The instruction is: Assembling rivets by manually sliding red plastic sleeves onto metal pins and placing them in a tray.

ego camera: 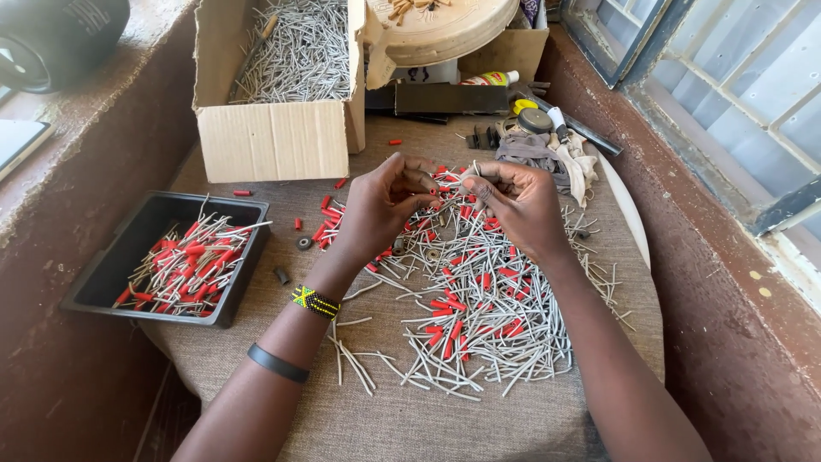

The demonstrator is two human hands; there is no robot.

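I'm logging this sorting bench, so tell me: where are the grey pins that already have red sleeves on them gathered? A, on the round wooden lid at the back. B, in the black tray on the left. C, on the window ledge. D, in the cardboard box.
B: the black tray holds a heap of red-sleeved pins, while the cardboard box holds only bare grey pins.

We see bright daylight from the window at right, soft shadows on the cloth, sharp focus, slight bending at the edges.
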